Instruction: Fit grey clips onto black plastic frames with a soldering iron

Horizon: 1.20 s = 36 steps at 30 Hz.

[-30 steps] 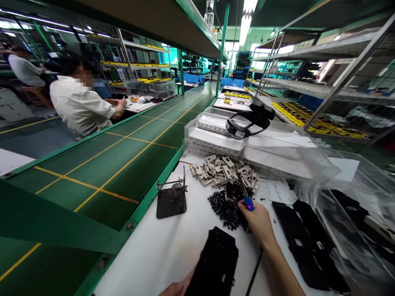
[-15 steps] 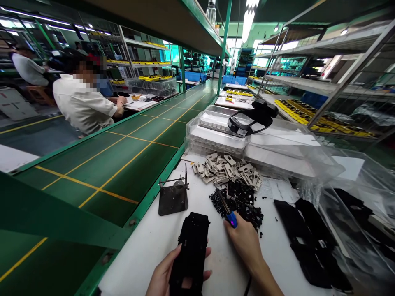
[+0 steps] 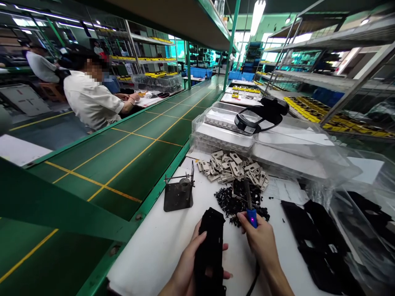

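Observation:
My left hand (image 3: 189, 260) is closed around a long black plastic panel (image 3: 211, 246), which is tilted up off the white tabletop (image 3: 151, 250). Its fingertips show along the panel's right edge. In my right hand (image 3: 261, 234) is a soldering iron (image 3: 252, 214) with a blue handle and a small purple light. The iron's metal shaft points away from me, over a pile of small black parts (image 3: 226, 201). A black cord trails below that hand. Behind the black pile lies a heap of beige plastic pieces (image 3: 231, 166).
A dark metal stand (image 3: 178, 196) is at the left, beside the green conveyor belt (image 3: 123, 156). More black panels (image 3: 311, 242) lie at the right. Clear plastic trays (image 3: 222, 135) carry a black headband device (image 3: 247, 123). Across the belt sits a person in white (image 3: 89, 96).
The panel and my left hand have moved right. My right hand has shifted right too, and the iron has swung more upright, its shaft pointing straight ahead. The whole view has turned slightly left.

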Available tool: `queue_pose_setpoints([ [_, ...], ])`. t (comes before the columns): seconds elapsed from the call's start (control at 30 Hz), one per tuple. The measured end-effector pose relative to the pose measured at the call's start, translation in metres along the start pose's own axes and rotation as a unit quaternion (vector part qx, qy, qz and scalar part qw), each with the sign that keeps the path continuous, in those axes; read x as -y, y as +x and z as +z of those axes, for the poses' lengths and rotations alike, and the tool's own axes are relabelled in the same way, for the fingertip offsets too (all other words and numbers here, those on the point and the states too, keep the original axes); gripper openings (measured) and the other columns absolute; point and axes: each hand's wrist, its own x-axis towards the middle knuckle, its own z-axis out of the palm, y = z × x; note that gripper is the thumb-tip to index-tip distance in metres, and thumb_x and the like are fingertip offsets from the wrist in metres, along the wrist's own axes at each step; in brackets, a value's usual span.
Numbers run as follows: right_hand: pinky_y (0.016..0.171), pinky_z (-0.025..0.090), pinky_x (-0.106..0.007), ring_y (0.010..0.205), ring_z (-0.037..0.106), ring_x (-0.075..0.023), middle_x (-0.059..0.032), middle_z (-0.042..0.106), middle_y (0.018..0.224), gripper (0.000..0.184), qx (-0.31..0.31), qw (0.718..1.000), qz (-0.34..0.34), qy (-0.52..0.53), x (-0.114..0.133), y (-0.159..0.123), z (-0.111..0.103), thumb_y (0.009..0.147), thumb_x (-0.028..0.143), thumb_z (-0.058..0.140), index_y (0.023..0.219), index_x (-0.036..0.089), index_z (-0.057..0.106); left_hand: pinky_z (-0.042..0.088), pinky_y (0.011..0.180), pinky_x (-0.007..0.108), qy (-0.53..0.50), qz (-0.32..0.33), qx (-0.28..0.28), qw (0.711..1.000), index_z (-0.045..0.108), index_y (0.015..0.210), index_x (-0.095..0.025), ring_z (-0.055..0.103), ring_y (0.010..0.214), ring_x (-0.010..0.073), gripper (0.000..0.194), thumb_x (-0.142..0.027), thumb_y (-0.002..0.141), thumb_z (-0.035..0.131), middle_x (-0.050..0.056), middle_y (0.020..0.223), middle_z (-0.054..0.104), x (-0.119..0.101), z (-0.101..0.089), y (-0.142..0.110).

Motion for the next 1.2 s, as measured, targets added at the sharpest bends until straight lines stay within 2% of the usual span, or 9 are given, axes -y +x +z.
queue_pose_setpoints([
  [0.13,0.033,0.019,-0.023,0.028,0.026,-0.0079,0.0072,0.042,0.038,0.045,0.036,0.988,0.031,0.15,0.01,-0.026,-0.01,0.086,0.061,0.057,0.07,0.019,0.057,0.056,0.071,0.042,0.067,0.072,0.029,0.995,0.016,0.147,-0.032,0.062,0.113,0.034,0.063,-0.038,0.093,0.047,0.016,0.125,0.06,0.002,0.019,0.003],
  [0.2,0.033,0.017,-0.022,0.027,0.025,-0.0065,0.0071,0.041,0.035,0.043,0.019,0.977,0.03,0.212,0.014,-0.036,-0.011,0.083,0.058,0.063,0.068,0.018,0.059,0.055,0.076,0.042,0.132,0.099,0.04,0.986,0.027,0.144,-0.028,0.057,0.117,0.0334,0.056,-0.035,0.092,0.049,0.015,0.122,0.06,0.001,0.031,0.001],
  [0.33,0.035,0.031,-0.023,0.036,0.04,-0.0092,0.0006,0.06,0.052,0.036,-0.102,0.983,-0.008,0.153,0.021,-0.05,-0.009,0.078,0.053,0.07,0.076,0.017,0.069,0.053,0.077,0.037,0.248,0.14,0.043,0.958,0.037,0.136,-0.026,0.06,0.096,0.0252,0.047,-0.039,0.092,0.051,0.012,0.113,0.06,-0.004,0.052,-0.008],
  [0.47,0.059,0.05,-0.026,0.059,0.061,-0.0177,-0.0019,0.068,0.064,0.03,-0.153,0.982,-0.072,0.081,0.027,-0.055,-0.01,0.078,0.049,0.07,0.078,0.02,0.074,0.051,0.075,0.035,0.331,0.148,0.052,0.93,0.035,0.137,-0.028,0.057,0.075,0.0178,0.046,-0.044,0.095,0.047,0.007,0.103,0.062,-0.002,0.058,-0.01],
  [0.63,0.058,0.048,-0.024,0.058,0.06,-0.016,-0.0003,0.068,0.064,0.029,-0.16,0.982,-0.065,0.077,0.028,-0.057,-0.012,0.079,0.049,0.07,0.077,0.021,0.074,0.053,0.076,0.034,0.339,0.183,0.101,0.917,0.033,0.135,-0.029,0.059,0.081,0.0169,0.046,-0.049,0.095,0.045,0.011,0.13,0.053,0.006,0.053,-0.007],
  [0.77,0.061,0.049,-0.024,0.062,0.061,-0.016,-0.002,0.07,0.071,0.028,-0.191,0.973,-0.083,0.097,0.025,-0.06,-0.011,0.076,0.048,0.073,0.075,0.02,0.073,0.052,0.07,0.033,0.366,0.169,0.092,0.911,0.033,0.134,-0.027,0.059,0.076,0.0172,0.046,-0.05,0.096,0.042,0.01,0.114,0.061,0.009,0.054,-0.008],
  [0.87,0.046,0.043,-0.022,0.047,0.053,-0.0117,0.0005,0.064,0.063,0.032,-0.166,0.972,-0.043,0.163,0.026,-0.066,-0.01,0.076,0.051,0.073,0.08,0.019,0.07,0.051,0.077,0.035,0.376,0.178,0.076,0.906,0.034,0.136,-0.026,0.061,0.081,0.0189,0.044,-0.046,0.097,0.042,0.008,0.107,0.063,0.006,0.058,-0.009],
  [1.0,0.032,0.028,-0.018,0.032,0.036,-0.0055,0.0058,0.051,0.051,0.039,-0.095,0.961,0.035,0.256,0.033,-0.073,-0.009,0.076,0.056,0.072,0.077,0.018,0.062,0.038,0.106,0.038,0.352,0.241,0.032,0.904,0.043,0.134,-0.026,0.052,0.12,0.0242,0.043,-0.042,0.094,0.052,0.008,0.13,0.056,0.001,0.061,-0.006],
  [1.2,0.035,0.031,-0.018,0.036,0.037,-0.0056,0.005,0.05,0.051,0.045,-0.096,0.967,0.049,0.232,0.039,-0.075,-0.006,0.073,0.06,0.073,0.077,0.016,0.063,0.054,0.083,0.038,0.315,0.193,0.064,0.927,0.039,0.138,-0.025,0.061,0.106,0.0265,0.052,-0.05,0.094,0.048,0.011,0.134,0.056,0.002,0.057,-0.003],
])
